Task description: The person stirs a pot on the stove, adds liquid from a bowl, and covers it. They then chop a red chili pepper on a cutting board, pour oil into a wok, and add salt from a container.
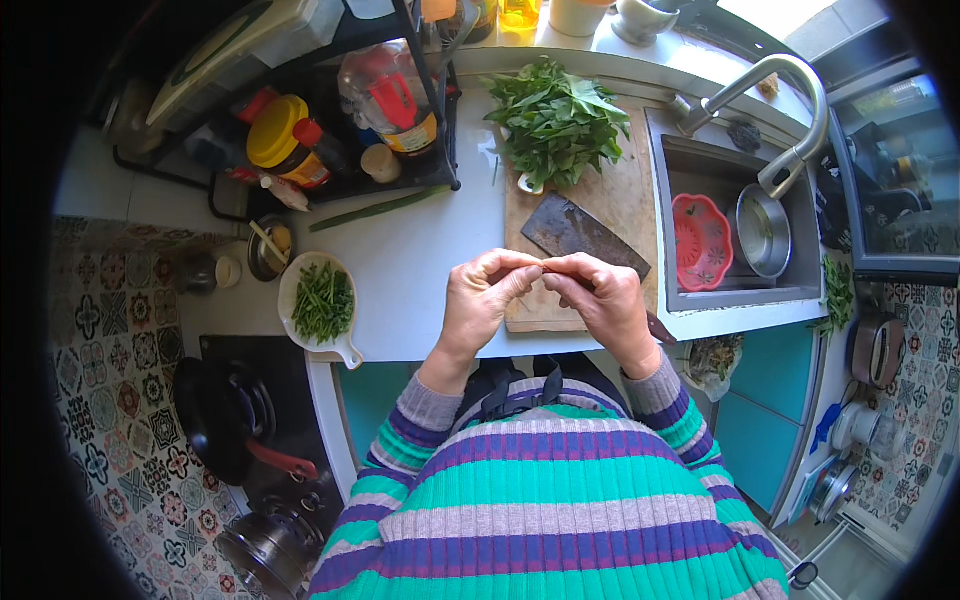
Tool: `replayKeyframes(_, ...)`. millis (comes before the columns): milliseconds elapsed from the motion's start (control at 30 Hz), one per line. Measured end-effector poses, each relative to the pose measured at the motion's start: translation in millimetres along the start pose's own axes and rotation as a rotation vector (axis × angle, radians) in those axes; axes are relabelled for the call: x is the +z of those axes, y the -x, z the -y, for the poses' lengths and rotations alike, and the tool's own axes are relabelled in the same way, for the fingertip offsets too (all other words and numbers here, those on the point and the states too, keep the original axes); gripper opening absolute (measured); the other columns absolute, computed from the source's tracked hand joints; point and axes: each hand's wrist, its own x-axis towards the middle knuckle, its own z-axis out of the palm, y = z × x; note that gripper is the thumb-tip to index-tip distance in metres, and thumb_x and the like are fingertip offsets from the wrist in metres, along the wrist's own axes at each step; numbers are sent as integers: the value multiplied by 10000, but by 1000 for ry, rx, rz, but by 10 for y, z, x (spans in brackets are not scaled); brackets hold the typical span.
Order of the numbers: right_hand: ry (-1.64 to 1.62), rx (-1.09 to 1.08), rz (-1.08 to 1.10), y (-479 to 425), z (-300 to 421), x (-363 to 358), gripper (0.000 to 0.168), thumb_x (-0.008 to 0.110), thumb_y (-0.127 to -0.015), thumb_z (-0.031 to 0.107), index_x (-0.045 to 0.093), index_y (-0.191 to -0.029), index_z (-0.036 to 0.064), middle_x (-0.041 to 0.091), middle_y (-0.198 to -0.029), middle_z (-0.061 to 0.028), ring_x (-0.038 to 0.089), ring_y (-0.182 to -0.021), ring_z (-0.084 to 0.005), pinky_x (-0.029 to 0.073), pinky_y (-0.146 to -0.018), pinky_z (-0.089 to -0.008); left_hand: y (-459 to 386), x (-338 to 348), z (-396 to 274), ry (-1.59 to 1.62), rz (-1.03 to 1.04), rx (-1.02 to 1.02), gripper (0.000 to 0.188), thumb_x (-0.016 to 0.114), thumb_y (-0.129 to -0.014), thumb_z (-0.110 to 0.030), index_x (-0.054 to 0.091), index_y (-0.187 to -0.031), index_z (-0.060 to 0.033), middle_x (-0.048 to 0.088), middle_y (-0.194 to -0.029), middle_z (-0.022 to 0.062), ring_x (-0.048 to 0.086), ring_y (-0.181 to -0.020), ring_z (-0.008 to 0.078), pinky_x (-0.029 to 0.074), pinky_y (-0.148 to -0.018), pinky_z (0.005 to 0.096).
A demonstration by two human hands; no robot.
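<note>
My left hand point(487, 296) and my right hand point(600, 296) meet fingertip to fingertip above the wooden cutting board point(540, 321). Thumbs and forefingers pinch something small and reddish; most of it is hidden by the fingers. Just beyond them a dark-bladed cleaver point(585, 234) lies slanted across the board, its brown handle point(660, 328) sticking out past my right wrist over the counter's edge. A heap of leafy greens point(559, 124) fills the back of the board, with a bit of a white dish showing beneath. To the left, cut green stems point(322, 304) lie in a white handled dish point(347, 349).
Right of the board is a sink point(750, 301) with a red plastic basin point(701, 244), a metal bowl point(765, 232) and a curved faucet point(814, 97). A black rack point(450, 112) of jars stands back left; a black frying pan point(214, 420) sits on the stove.
</note>
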Motion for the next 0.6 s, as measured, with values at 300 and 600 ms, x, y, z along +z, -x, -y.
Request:
replayKeyframes(300, -800, 429, 91, -142, -414, 243, 115, 620, -885, 135, 624, -926, 27, 656, -785, -33, 558, -617, -48, 457, -570, -168, -23, 58, 536, 648, -164, -88, 95, 635, -865, -90, 655, -912, -11, 636, -777, 29, 513, -642, 68, 438, -601, 197)
replayKeyframes(600, -755, 307, 169, -157, -543, 303, 127, 621, -882, 129, 621, -933, 13, 624, -752, -7, 518, -599, -33, 422, -545, -167, -58, -202, 569, 1041, 32, -398, 113, 645, -860, -147, 617, -889, -42, 585, -741, 10, 490, -604, 56, 430, -561, 176)
